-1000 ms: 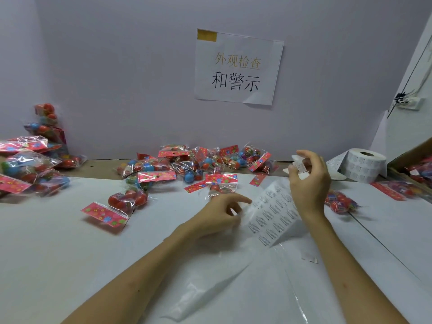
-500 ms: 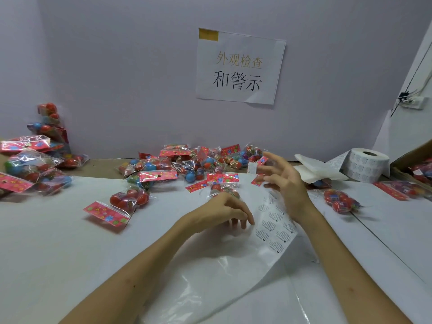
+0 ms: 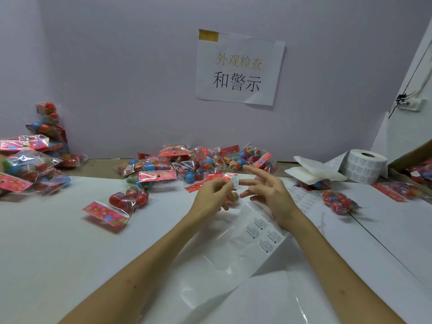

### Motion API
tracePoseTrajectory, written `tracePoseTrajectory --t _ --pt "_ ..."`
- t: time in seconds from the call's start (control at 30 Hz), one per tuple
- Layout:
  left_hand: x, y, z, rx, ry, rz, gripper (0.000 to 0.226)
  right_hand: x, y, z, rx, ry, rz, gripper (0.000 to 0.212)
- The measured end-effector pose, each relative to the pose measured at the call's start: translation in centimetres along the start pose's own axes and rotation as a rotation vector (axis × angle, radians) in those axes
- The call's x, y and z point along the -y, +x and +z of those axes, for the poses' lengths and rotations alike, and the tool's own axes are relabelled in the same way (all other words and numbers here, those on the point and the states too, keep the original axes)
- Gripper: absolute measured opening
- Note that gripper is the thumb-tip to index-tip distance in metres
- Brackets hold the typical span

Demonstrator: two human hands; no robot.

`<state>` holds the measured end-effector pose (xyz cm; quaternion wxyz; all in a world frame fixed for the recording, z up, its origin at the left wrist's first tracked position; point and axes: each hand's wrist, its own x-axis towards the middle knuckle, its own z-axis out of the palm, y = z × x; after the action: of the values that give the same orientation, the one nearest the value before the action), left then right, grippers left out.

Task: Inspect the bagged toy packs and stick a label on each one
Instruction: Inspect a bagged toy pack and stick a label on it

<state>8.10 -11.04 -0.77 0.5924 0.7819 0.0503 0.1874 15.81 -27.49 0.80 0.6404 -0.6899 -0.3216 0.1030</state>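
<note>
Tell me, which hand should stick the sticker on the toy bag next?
Probably the right hand: the label seems to hang at its fingertip, right beside the toy pack that the left hand grips.

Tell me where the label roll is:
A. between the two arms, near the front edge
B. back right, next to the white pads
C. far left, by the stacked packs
B: the label roll stands on end at the back right, just right of the white pads, far from both arms.
</note>
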Motion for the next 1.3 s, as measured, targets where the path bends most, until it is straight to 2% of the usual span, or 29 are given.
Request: tracePoseTrajectory --t 0.07,0.23,0.4,0.73,0.9,1.03,1.17,1.3 --pt "-0.1 -0.1 0.0 -0.001 -0.006 0.032 0.014 0.1 0.0 0.1 -0.002 -0.012 0.008 0.049" --pt "-0.2 -0.2 0.0 0.001 0.013 0.046 0.010 -0.3 -0.1 0.3 -0.118 -0.176 0.017 0.028" --pt "-0.2 -0.3 0.2 0.042 0.053 0.067 0.020 -0.4 -0.1 0.3 -0.136 -0.275 -0.056 0.007" --pt "0.3 -0.2 0.3 0.074 0.141 0.053 0.025 -1.0 0.2 0.1 -0.145 -0.319 -0.052 0.010" --pt "0.3 -0.2 0.3 0.055 0.138 0.058 0.029 -1.4 0.2 0.3 -0.149 -0.314 -0.042 0.021" --pt "0.4 -0.2 0.3 0.062 0.147 0.052 0.029 -1.3 0.3 0.2 -0.174 -0.346 -0.027 0.007" --pt "0.6 0.0 0.4 0.069 0.154 0.042 0.030 -1.3 0.3 0.2 -0.189 -0.375 -0.078 0.012" --pt "0.8 0.1 0.4 0.007 0.137 0.064 0.038 -1.3 0.2 0.3 -0.175 -0.347 -0.121 0.012"
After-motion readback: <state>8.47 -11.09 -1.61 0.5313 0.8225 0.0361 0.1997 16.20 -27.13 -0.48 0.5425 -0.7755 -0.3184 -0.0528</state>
